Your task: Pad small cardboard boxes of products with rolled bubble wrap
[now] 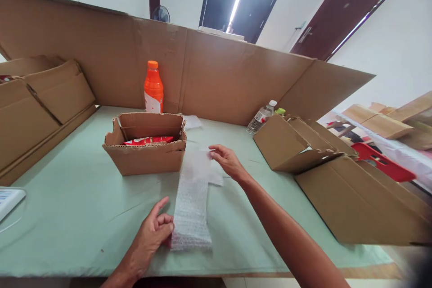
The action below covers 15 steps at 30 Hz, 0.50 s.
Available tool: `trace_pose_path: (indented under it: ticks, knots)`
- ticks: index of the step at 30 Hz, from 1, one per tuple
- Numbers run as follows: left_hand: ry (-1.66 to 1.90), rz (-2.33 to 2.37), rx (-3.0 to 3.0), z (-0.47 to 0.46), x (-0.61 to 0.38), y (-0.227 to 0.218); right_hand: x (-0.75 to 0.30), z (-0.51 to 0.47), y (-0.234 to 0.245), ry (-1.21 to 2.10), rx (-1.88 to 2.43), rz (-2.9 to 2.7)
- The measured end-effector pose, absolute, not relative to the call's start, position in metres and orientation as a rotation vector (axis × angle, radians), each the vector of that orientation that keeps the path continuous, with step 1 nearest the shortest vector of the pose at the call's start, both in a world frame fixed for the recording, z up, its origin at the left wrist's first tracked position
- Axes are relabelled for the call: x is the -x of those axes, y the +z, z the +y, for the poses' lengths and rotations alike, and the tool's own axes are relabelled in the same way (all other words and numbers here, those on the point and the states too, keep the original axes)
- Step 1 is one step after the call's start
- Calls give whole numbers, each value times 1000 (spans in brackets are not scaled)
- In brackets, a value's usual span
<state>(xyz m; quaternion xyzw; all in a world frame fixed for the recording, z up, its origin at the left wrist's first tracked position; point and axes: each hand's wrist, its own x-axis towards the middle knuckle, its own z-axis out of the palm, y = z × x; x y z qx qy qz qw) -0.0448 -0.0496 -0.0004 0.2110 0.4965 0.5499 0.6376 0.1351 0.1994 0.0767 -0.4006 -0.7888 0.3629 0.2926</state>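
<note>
Along the near side of the pale green, cloth-covered worktop [84,225], the left hand [151,230] sits low, its thumb and curled fingers at the left edge of a long, translucent strip of bubble wrap [191,211], its index finger stretched forward. A small red patch [167,241] shows beneath those fingers; whether the left grip is clamped on it, on the wrap, or merely rests there, one cannot tell.

The strip's long axis runs away from the person, leaning slightly rightward, and lies between the hands: its near end to the right of the left hand, its far end at the right hand [227,162]. The right grip has thumb and forefinger together, pinched on the far right corner. So the left hand is nearer the close end, the right hand the distant one.

Another whitish piece of wrap [216,174] lies partly under the strip. Just left of the strip's far part stands an open-topped brown cardboard box [145,160] with a shiny red packet [148,141] inside. Behind the box, an orange plastic bottle with an orange cap [153,87] stands near a tall brown cardboard partition [222,76].
</note>
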Motion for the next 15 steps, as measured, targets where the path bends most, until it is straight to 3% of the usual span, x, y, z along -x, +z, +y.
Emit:
trace_pose_path:
  ticks: [8, 15]
  knots:
    - [1221, 1436, -587, -47, 43, -12, -147, 265, 36, 583, 1299, -2191]
    - [1000, 1780, -1225, -36, 27, -2, -147, 281, 27, 505, 1342, -2118]
